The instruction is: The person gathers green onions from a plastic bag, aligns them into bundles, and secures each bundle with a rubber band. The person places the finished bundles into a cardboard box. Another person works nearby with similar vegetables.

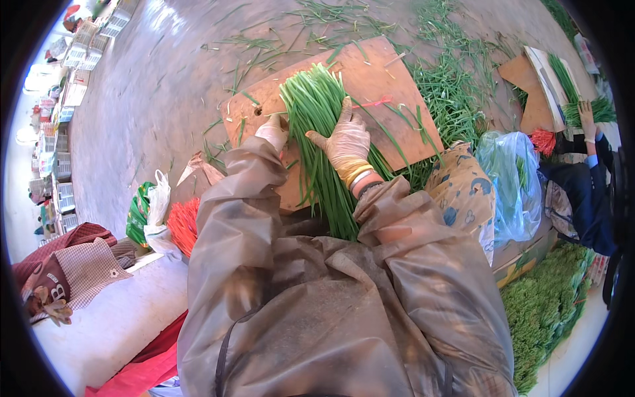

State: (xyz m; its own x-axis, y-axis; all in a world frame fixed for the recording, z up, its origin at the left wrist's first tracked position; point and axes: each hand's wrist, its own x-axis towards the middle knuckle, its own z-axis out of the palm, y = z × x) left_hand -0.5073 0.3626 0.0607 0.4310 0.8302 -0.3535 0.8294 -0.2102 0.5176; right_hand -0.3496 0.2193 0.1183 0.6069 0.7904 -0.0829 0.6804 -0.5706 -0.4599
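A thick bunch of garlic chives (317, 114) lies lengthwise on a worn wooden board (392, 64), its pale cut ends at the far side and its green tips hanging towards my lap. My right hand (347, 141), in a thin soiled glove, holds the bunch from the right with the thumb spread across the top. At the bunch's left edge is my left hand (272, 133), also gloved; its fingers are partly hidden by the stalks and sleeve. A red tie strip (372, 102) and loose leaves lie on the board right of the bunch.
Trimmed leaves (441, 94) heap beyond the board's right side. Red tie strips (183, 223) stand at my left near a green bag (139, 213). A clear plastic bag (511, 183) is at my right, near stacked greens (545, 302). Another person's hand (587, 119) touches chives at far right.
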